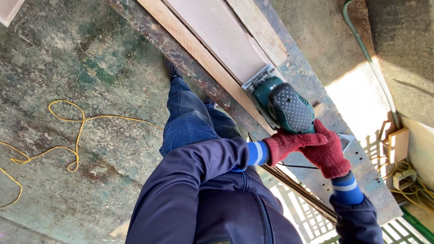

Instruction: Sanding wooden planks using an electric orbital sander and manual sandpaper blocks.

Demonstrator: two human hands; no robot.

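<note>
Long worn workbench (289, 63) running diagonally over stained concrete floor (90, 68). Pale wooden panel (217, 36) lying flat along it. Green electric sander (282, 106) resting on panel's near end. Left hand (289, 142) and right hand (327, 156), red-gloved, overlapped and closed round sander's rear grip. Yellow cord (77, 131) looping across floor.

Outdoor woodworking spot, rough and sunlit.
Stained concrete floor (81, 68), long worn workbench (199, 74) carrying pale timber boards (217, 36), green power sander (282, 106) on the wood, yellow extension cord (77, 131) looped across the ground.
</note>
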